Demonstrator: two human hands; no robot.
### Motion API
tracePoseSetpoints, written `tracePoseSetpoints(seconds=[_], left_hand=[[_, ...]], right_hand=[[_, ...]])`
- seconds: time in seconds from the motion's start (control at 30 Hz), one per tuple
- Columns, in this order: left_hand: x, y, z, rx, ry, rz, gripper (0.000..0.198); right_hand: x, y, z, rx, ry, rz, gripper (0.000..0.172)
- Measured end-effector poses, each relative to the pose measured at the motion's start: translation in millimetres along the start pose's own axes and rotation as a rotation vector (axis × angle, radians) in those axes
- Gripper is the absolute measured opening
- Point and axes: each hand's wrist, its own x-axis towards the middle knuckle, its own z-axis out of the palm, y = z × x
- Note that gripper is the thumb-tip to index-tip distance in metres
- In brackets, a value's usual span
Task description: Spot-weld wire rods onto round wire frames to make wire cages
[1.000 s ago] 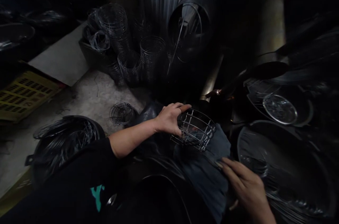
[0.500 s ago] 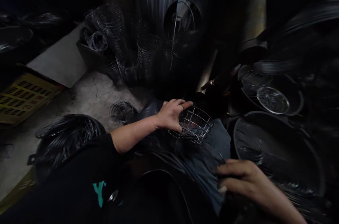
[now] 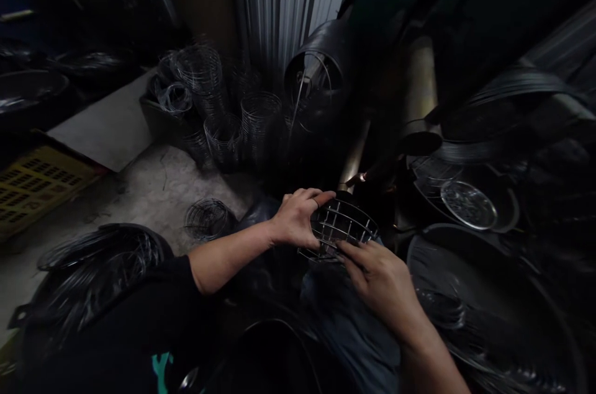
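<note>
A round basket [image 3: 349, 215] of welded metal wire is held tilted in front of me, above my lap. My left hand [image 3: 295, 220] grips its left side, thumb on the near part and index finger along the upper rim. At the basket's near side, my right hand [image 3: 377, 267] has its fingers pinched together. They seem to hold a thin wire, hard to separate from the basket's own wires. Just beyond the basket, a brass-coloured rod [image 3: 354, 161] points down towards it, with a small bright spot beside its lower end.
Stacked wire baskets [image 3: 223, 133] stand at the back left, and a coiled wire piece [image 3: 209, 219] lies on the floor. A tub of wires [image 3: 153, 245] is at my left. At right are a large dark basin [image 3: 465, 257] and a thick metal cylinder [image 3: 421, 96]. A yellow crate [image 3: 40, 180] sits far left.
My right hand has moved up and left from beside the basket to its near side. My left hand keeps its hold on the basket. The camera view has tilted upward a little.
</note>
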Motion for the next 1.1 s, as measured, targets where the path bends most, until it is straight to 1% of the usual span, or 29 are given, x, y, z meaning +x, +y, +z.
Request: tracePoseSetpoints(seconds=[0.07,0.17,0.37,0.5,0.67,0.77,0.9,0.97,1.1], left_hand=[[5,-2,1.3,-0.001,0.034,0.003,0.102],[12,-5,3.3,-0.016,0.067,0.002,0.103],[30,-11,3.0,-0.088,0.123,0.011,0.104],[47,-16,1.2,-0.118,0.141,-0.001,0.104],[65,-22,1.8,-0.129,0.172,0.038,0.102],[69,-23,2.6,-0.153,0.161,0.027,0.102],[68,-22,2.4,-0.194,0.146,0.009,0.096],[69,-20,1.1,-0.187,0.142,0.001,0.096],[81,-19,-3.8,-0.154,0.122,-0.029,0.098]], right_hand=[[3,5,4,0.047,0.078,-0.037,0.022],[9,11,9,0.123,0.143,-0.063,0.019],[27,25,9,0.086,0.222,-0.113,0.018],[45,38,3,0.051,0.216,-0.145,0.018],[59,50,-3,0.009,0.191,-0.148,0.019],[60,52,-2,0.019,0.175,-0.117,0.019],[60,51,-1,0.036,0.242,-0.146,0.016],[62,51,-1,0.026,0.246,-0.149,0.017],[72,58,0,0.008,0.251,-0.123,0.016]])
